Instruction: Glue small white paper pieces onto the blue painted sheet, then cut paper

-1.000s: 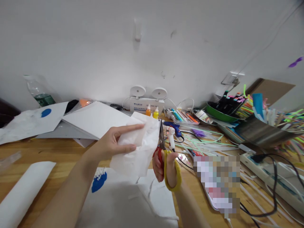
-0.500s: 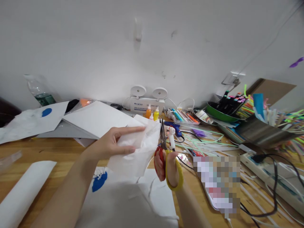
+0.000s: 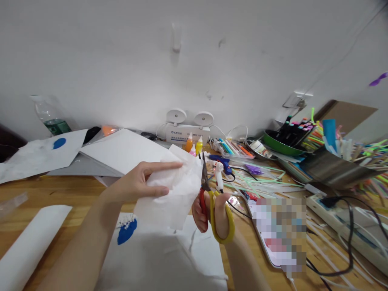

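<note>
Pinching a crumpled white paper sheet [image 3: 174, 194], the left hand [image 3: 142, 184] holds it beside the right hand [image 3: 214, 212] (grasping red-and-yellow-handled scissors [image 3: 212, 202]).

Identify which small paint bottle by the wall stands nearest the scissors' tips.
The pink bottle, shortest of the three, sits just left of the scissors tips; the yellow bottle and orange bottle stand farther back.

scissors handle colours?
Scissors in right hand: yellow and red loops, head view.

We see a thin, crumpled white tissue sheet [image 3: 176, 190] held upright mid-scene, and red-and-yellow-handled scissors [image 3: 212, 206] just right, blades up against its edge.
</note>
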`<action>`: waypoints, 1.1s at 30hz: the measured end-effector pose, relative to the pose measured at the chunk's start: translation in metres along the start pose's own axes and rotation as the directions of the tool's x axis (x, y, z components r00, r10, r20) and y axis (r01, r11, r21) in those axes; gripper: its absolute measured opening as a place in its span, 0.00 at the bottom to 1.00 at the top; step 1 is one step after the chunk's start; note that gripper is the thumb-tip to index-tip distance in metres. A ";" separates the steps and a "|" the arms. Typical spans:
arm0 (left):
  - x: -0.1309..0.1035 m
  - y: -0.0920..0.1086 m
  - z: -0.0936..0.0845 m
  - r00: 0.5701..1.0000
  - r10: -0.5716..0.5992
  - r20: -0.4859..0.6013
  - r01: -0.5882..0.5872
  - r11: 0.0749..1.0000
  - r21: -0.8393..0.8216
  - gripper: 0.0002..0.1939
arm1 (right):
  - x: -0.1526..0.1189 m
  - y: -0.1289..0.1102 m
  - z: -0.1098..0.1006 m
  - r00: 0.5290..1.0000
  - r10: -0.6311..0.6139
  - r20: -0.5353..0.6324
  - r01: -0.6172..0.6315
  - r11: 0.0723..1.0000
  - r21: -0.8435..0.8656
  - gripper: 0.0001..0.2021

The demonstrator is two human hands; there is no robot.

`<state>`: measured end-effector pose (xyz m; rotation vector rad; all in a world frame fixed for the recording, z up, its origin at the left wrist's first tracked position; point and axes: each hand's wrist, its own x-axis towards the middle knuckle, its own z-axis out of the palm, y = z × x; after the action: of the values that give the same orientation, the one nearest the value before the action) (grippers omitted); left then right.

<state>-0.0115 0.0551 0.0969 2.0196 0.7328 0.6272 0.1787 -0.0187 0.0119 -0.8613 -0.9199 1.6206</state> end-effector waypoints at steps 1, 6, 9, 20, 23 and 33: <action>0.000 -0.001 0.000 1.000 -0.001 0.015 0.000 1.000 0.016 0.27 | 0.000 0.000 0.000 1.000 -0.007 0.000 0.007 1.000 -0.002 0.38; 0.000 0.000 -0.001 0.999 -0.020 0.046 0.016 0.997 0.070 0.27 | 0.001 0.001 -0.003 0.999 -0.030 0.021 0.030 1.000 -0.008 0.36; 0.000 0.000 -0.001 0.999 -0.021 0.046 0.017 0.996 0.085 0.27 | 0.003 0.002 -0.005 0.999 -0.018 0.041 0.019 1.000 -0.022 0.36; -0.002 0.005 -0.005 0.996 -0.060 -0.068 0.055 0.996 -0.071 0.26 | -0.001 -0.005 -0.003 0.997 -0.071 0.020 0.072 0.994 -0.085 0.35; -0.003 0.006 -0.007 0.996 -0.068 -0.064 0.063 0.995 -0.077 0.26 | -0.001 -0.005 -0.003 0.998 -0.064 0.018 0.065 0.996 -0.058 0.35; -0.005 0.005 -0.011 0.995 -0.083 -0.054 0.077 0.990 -0.115 0.26 | 0.001 -0.008 -0.003 0.998 -0.039 0.040 0.039 0.999 0.020 0.34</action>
<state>-0.0207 0.0558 0.1057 1.8659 0.7916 0.6688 0.1848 -0.0158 0.0176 -0.7956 -0.9423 1.6156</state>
